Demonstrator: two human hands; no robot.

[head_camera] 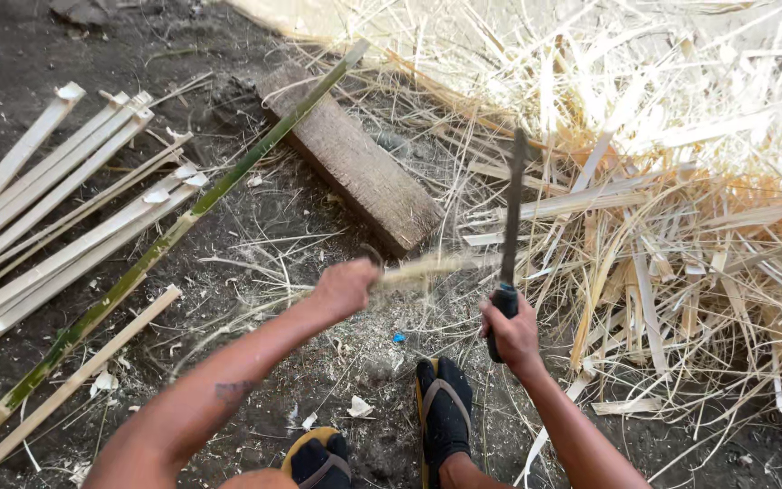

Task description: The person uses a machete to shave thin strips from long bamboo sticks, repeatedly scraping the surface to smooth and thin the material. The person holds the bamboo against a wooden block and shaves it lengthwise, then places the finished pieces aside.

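Gripping a long blade [512,208], right hand [510,333]; left hand [344,288] on bamboo strip [432,265].

Outdoor bamboo-splitting yard: dirt ground [183,54], split strips [56,208], shavings heap [681,181]

No packages, labels, signs or screens; perhaps a wrapper scrap, the small blue fleck [398,338]

Pale straw-yellow strip [432,265], blurred, in left hand [344,288]. Dark grey blade with black handle, knife [509,244], in right hand [511,333]. Green pole [183,226], yellowing in patches. Cream-white slats [56,195]. Weathered grey-brown plank [355,163]. Golden-yellow shavings [681,199]. Black sandals [443,407] with yellow edging. Dark grey-brown ground [255,54].
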